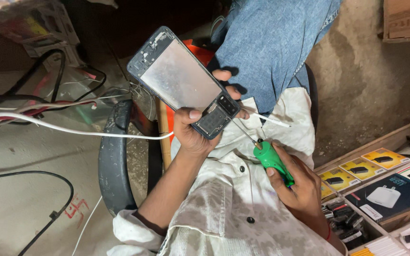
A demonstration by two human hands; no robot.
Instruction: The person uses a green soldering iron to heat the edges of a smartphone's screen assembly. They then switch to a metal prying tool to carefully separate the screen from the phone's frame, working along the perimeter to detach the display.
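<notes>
In the head view, an opened smartphone frame [182,80] was held up at a tilt by the left hand [193,132], closed around its lower end, so that the bare metal plate and the small parts at the bottom faced the wearer. The right hand [300,187] was wrapped tightly around a green-handled screwdriver [271,160], whose thin shaft was angled up to the frame's lower corner, apparently so that the tip could meet a screw there. Both were held over a stained white shirt [233,189]. A white cable [72,129] was seen crossing a grey plastic chair arm [115,161]. At lower right, a wooden display tray [395,215] was divided into compartments holding yellow boxed accessories [359,168], a white charger in its pack [385,195] and small dark parts [345,220].
</notes>
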